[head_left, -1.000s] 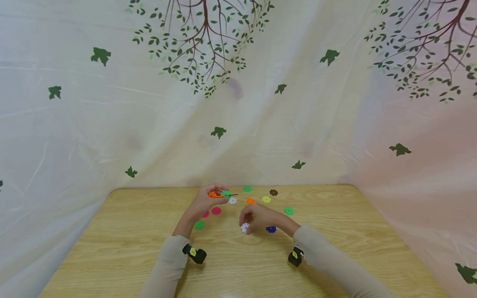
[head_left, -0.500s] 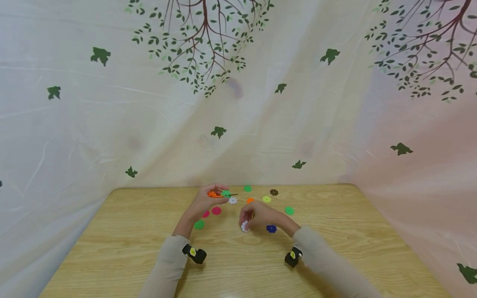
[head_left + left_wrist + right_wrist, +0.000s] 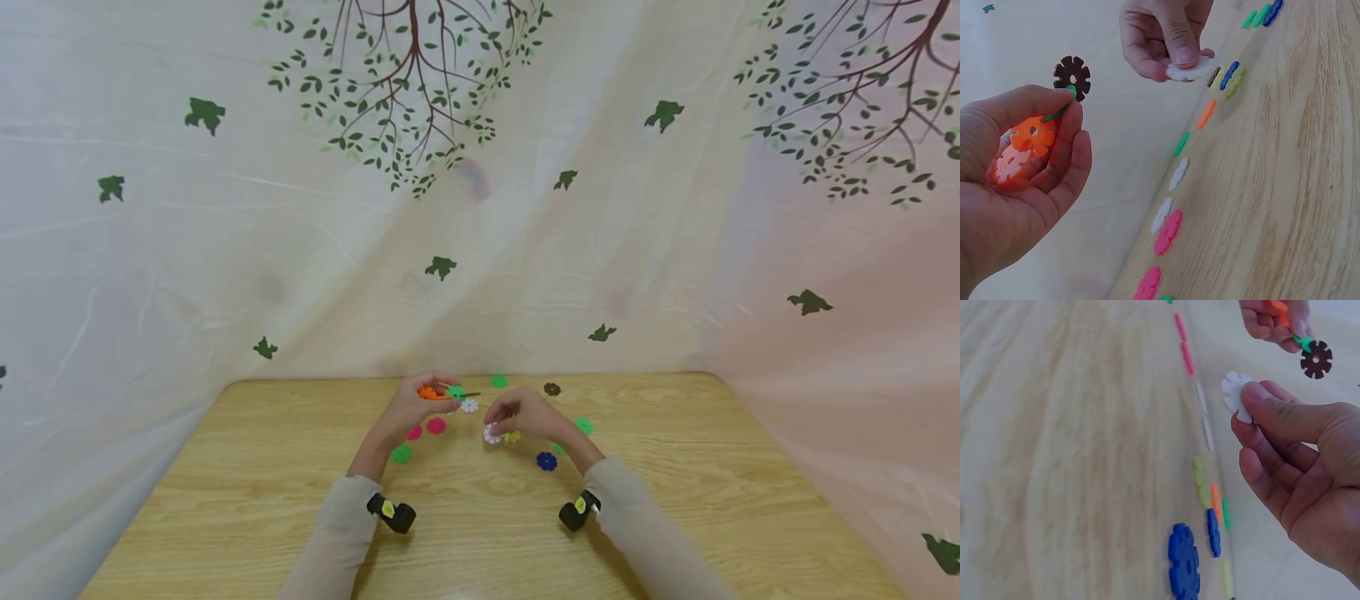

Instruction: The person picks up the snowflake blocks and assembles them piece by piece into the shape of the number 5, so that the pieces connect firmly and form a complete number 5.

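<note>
A dark blue disc point(image 3: 547, 461), small and notched like a flower, lies flat on a wood-grain worktop point(image 3: 480, 542). Beyond it and slightly left, the person's right hand point(image 3: 525, 414) pinches a white disc point(image 3: 492, 433) between thumb and fingers, above the surface. Well to the left of the blue disc and farther back, the left hand point(image 3: 410, 406) pinches a green disc point(image 3: 455, 392) with thumb and fingertips. A brown disc point(image 3: 1082, 78) sticks out, joined to the green one; two orange discs point(image 3: 1035, 140) sit inside the palm, partly covered by fingers, so how they connect is unclear.

More discs surround the blue one: a yellow disc point(image 3: 512, 437) near it, beyond and left; a loose brown disc point(image 3: 552, 389) straight back, well apart; two pink discs point(image 3: 437, 426) far left and slightly beyond.
</note>
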A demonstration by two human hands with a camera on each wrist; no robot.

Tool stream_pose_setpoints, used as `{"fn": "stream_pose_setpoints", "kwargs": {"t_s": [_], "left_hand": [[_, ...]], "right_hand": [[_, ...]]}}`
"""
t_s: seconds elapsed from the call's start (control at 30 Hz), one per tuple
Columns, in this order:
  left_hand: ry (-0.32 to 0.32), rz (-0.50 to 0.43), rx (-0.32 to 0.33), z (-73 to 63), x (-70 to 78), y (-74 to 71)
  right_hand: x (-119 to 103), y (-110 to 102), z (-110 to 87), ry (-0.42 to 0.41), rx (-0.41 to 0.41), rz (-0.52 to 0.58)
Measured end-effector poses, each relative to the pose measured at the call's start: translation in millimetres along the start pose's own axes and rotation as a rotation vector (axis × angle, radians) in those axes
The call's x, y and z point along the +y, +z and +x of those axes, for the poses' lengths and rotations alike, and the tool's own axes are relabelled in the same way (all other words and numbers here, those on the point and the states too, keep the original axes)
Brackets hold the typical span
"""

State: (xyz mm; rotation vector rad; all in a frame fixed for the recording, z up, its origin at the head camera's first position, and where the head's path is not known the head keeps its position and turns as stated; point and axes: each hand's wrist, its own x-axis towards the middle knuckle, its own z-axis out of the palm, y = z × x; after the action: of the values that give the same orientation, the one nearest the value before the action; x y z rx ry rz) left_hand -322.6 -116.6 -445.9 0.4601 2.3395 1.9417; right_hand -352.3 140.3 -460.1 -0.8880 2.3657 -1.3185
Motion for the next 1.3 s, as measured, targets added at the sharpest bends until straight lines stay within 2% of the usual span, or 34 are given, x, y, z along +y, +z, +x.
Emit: {"fn": "stream_pose_setpoints", "kwargs": {"t_s": [0.1, 0.43, 0.67, 0.93, 1.3], "left_hand": [[0.002, -0.002, -0.002, 0.4, -0.8, -0.4], [-0.006, 0.009, 0.002, -0.3, -0.3, -1.7], [0.005, 0.007, -0.004, 0.8, -2.1, -2.2], [0.001, 0.015, -0.007, 2.6, -2.1, -1.3], [-0.006, 0.010, -0.005, 2.0, -0.3, -1.8]], "right_hand": [[-3, -4, 0.0, 0.012, 0.054, 0.041], [-12, -13, 4.1, -0.019, 0.226, 0.107], [-16, -13, 8.9, -0.031, 0.334, 0.225], [-25, -11, 11.1, -0.031, 0.340, 0.305], [-27, -9, 11.3, -0.007, 0.320, 0.343]]}}
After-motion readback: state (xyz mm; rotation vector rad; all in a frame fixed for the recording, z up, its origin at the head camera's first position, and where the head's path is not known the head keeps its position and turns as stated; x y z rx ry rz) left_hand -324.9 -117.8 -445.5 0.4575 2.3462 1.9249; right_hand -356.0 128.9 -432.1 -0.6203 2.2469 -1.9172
